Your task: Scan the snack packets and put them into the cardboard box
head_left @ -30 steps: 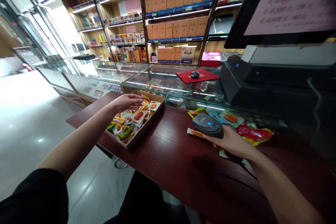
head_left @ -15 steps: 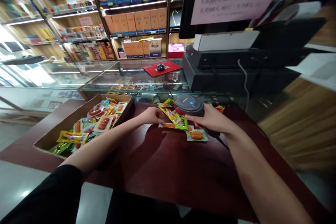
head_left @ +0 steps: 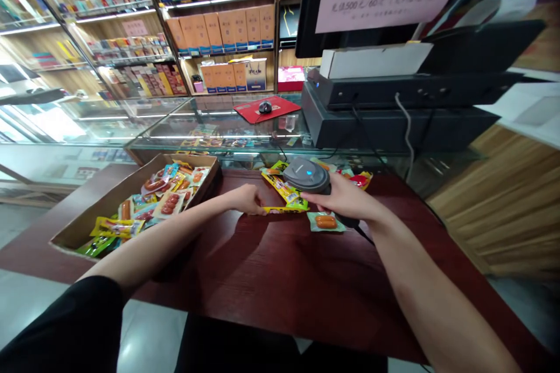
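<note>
Centre of frame: your left hand [head_left: 245, 199], fingers pinched on one end of a yellow packet [head_left: 284, 210]; your right hand [head_left: 349, 195], fingers curled round a grey scanner [head_left: 305, 175], just up and right. Step in hand, seemingly: packet presented for scanning, any code too small to tell. Next move calls for steady pinch, scanner aimed.

Mid-frame, I see the left hand [head_left: 247, 199] pinching a yellow packet [head_left: 284, 210] by one end. Right hand [head_left: 345, 197], right of centre, gripping a scanner [head_left: 300, 175], blue light [head_left: 309, 173] on. Sausage pack [head_left: 326, 222] flat on the dark red tabletop [head_left: 262, 280], just below it. Open carton [head_left: 105, 203] of wrapped snacks [head_left: 170, 204] at left. Mouse [head_left: 265, 106] on red pad [head_left: 282, 107], upper centre.
</note>
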`<control>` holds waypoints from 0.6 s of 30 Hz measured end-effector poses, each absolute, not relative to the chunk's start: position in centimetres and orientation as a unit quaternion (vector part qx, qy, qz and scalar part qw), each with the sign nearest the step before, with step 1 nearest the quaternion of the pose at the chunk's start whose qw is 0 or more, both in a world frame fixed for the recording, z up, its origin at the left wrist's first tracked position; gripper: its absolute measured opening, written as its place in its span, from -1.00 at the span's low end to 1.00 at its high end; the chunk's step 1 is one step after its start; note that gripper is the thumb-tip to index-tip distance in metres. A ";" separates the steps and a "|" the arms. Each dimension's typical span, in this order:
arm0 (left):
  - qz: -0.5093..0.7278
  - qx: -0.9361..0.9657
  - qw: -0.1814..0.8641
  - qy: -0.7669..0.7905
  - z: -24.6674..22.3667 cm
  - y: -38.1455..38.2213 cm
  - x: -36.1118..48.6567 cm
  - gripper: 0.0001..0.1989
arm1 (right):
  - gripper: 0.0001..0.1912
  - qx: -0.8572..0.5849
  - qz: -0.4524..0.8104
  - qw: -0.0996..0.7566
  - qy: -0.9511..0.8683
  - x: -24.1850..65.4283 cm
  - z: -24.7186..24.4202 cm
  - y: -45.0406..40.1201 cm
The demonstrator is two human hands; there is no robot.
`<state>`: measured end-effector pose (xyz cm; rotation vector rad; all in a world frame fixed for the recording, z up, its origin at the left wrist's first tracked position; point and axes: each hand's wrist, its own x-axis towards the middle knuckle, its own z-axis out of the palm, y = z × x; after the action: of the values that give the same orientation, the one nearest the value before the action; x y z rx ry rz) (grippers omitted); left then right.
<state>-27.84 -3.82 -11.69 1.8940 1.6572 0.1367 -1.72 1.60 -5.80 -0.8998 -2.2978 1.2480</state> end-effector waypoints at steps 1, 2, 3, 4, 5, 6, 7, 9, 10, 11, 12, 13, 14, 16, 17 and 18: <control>0.050 0.694 0.354 0.625 -11.3 -4.2 -28.8 -0.70 | -0.63 -0.323 0.439 0.184 -0.818 -1.8 -5.9 1.6; 0.053 0.670 0.397 0.625 -10.8 -4.7 -29.8 -0.67 | -0.62 -0.326 0.437 0.181 -0.819 -1.9 -6.0 1.5; 0.061 0.649 0.430 0.625 -10.3 -5.3 -30.7 -0.65 | -0.60 -0.329 0.435 0.179 -0.819 -2.0 -6.1 1.5; 0.074 0.630 0.453 0.626 -9.9 -5.9 -31.6 -0.64 | -0.59 -0.331 0.434 0.176 -0.819 -2.2 -6.3 1.5; 0.091 0.615 0.466 0.629 -9.4 -6.5 -32.5 -0.63 | -0.58 -0.334 0.434 0.170 -0.819 -2.3 -6.4 1.5; 0.109 0.600 0.475 0.634 -9.0 -7.1 -33.3 -0.62 | -0.57 -0.336 0.434 0.162 -0.820 -2.4 -6.6 1.4; 0.131 0.581 0.484 0.641 -8.6 -7.6 -34.0 -0.61 | -0.57 -0.336 0.436 0.153 -0.820 -2.6 -6.8 1.4; 0.182 0.534 0.511 0.649 -8.2 -8.4 -35.2 -0.57 | -0.56 -0.328 0.440 0.142 -0.824 -3.0 -7.1 1.2; 0.210 0.511 0.524 0.648 -8.2 -8.7 -35.6 -0.56 | -0.55 -0.320 0.439 0.143 -0.827 -3.1 -7.3 1.1; 0.239 0.493 0.536 0.642 -8.2 -8.9 -35.8 -0.57 | -0.54 -0.312 0.438 0.147 -0.830 -3.3 -7.5 0.9; 0.266 0.480 0.545 0.634 -8.2 -9.0 -36.0 -0.58 | -0.53 -0.305 0.438 0.149 -0.832 -3.5 -7.6 0.8; 0.289 0.470 0.551 0.626 -8.4 -9.0 -36.0 -0.60 | -0.53 -0.300 0.441 0.148 -0.833 -3.7 -7.7 0.6; 0.308 0.461 0.553 0.622 -8.5 -8.9 -36.0 -0.62 | -0.52 -0.297 0.446 0.141 -0.832 -3.8 -7.8 0.4; 0.339 0.446 0.545 0.624 -8.9 -8.7 -35.9 -0.66 | -0.53 -0.298 0.461 0.118 -0.828 -4.1 -7.8 -0.1; 0.352 0.445 0.535 0.626 -9.1 -8.6 -35.8 -0.67 | -0.53 -0.300 0.465 0.108 -0.826 -4.2 -7.7 -0.3; 0.364 0.447 0.522 0.628 -9.4 -8.6 -35.7 -0.68 | -0.53 -0.301 0.468 0.102 -0.825 -4.2 -7.7 -0.5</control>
<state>-35.74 -8.56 -9.36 1.0704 1.5053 0.8725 -4.23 -0.51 -7.70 -0.8886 -2.4357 1.3804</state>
